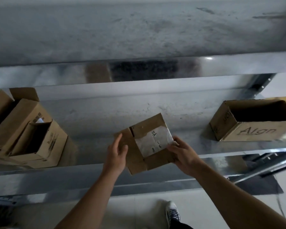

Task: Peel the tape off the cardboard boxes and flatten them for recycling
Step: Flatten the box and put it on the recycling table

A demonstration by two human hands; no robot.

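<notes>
- Shelf (97,113) of metal: cartons (31,134) stood left, open carton (254,131) right.
- Box (147,129) is held above it, centre.
- Left hand (116,156): box side gripped by fingers (118,141).
- Right hand (183,154): box edge pinched.

"Algn" on rt open box (248,129).

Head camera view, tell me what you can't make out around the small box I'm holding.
All in the head view:
- Label on the small cardboard box: print too small and blurred to read.
- Right hand: its fingers hide what they pinch at the box corner.
- Open box on the right: cut off by the frame edge, inside too dark.
- Boxes on the left: cut off by the left edge.
</notes>
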